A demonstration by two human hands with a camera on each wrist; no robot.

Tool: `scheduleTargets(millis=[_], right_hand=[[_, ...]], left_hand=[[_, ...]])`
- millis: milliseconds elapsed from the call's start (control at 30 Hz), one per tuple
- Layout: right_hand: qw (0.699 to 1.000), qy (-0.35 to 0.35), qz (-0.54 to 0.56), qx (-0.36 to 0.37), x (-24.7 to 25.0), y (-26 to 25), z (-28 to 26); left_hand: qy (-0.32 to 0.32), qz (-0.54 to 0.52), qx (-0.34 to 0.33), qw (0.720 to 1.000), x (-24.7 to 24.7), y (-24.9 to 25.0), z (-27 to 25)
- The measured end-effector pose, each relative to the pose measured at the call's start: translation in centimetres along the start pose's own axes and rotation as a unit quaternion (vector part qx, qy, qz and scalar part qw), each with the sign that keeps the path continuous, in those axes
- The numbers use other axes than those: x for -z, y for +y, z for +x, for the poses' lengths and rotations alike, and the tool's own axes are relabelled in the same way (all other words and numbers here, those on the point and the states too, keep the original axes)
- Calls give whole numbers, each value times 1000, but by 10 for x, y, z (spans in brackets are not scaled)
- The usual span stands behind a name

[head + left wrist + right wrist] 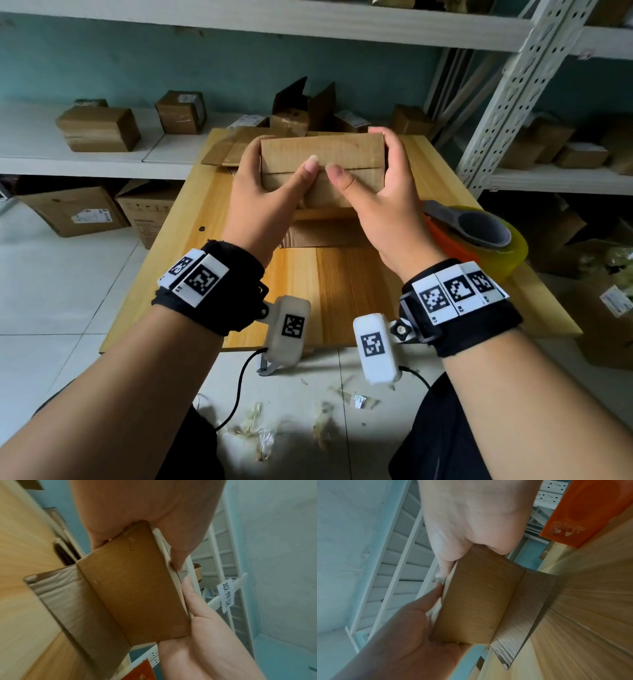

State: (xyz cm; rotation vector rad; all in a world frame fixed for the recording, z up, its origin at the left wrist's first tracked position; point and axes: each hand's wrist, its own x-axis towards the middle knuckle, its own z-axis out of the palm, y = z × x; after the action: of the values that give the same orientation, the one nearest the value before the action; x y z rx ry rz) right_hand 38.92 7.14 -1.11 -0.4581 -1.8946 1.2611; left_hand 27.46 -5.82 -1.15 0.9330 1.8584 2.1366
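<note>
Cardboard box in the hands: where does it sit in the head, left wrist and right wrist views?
Head: cardboard box at upper centre, gripped between left hand and right hand.
Left wrist: cardboard box fills the centre, just below the left hand.
Right wrist: cardboard box at centre, just below the right hand.
Shared landmark: wooden table, lower centre in head, left edge in left wrist, right edge in right wrist.
</note>
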Motion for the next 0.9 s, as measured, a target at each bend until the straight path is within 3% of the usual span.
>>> scheduleTargets(millis=[133,300,500,767,900], right_hand=[[999,-25,11,-32,7,1,2],[999,2,-25,-37,-1,5,1],[996,24,-48,-69,-9,23,8],[991,41,-110,-70,-2,24,10],[977,36,-205,-48,8,17,10]], left_hand=[[-16,34,15,999,-1,-8,0],[12,56,-14,998,-8,-12,-1],[20,57,14,998,-9,-27,7],[58,175,20,983,-7,-33,12],[4,255,32,966,5,-25,18]])
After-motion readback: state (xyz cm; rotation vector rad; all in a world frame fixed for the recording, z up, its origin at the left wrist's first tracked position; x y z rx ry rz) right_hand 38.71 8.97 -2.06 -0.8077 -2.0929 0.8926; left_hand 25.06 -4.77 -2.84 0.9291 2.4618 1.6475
